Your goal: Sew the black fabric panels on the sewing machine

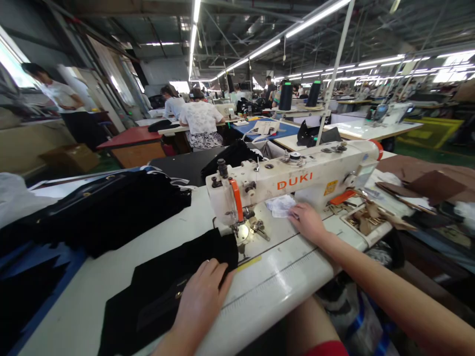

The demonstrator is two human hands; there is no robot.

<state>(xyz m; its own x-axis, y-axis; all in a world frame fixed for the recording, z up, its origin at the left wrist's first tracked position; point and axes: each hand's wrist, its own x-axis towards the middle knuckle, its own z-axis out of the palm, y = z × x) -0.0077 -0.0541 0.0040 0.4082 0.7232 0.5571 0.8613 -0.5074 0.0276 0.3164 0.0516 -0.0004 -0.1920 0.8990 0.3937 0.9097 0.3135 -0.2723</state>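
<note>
A white sewing machine [297, 178] marked DUKI stands on a white table [274, 282]. Black fabric [170, 272] lies left of the needle, its edge near the needle plate. My left hand [204, 291] rests on the fabric's right edge, fingers lying flat and a little apart. Under the machine's arm, my right hand [306, 222] touches a small white cloth or paper [281, 205] with its fingertips; whether it grips it is hard to tell. A metal guide [260, 228] sits beside the needle plate.
Piled black fabric [141, 202] covers the table's left part. On the right are a tray [367, 237] of small metal parts and brown pieces [438, 185]. A pole [336, 69] rises behind the machine, near thread cones [285, 96]. Several people sit or stand farther back.
</note>
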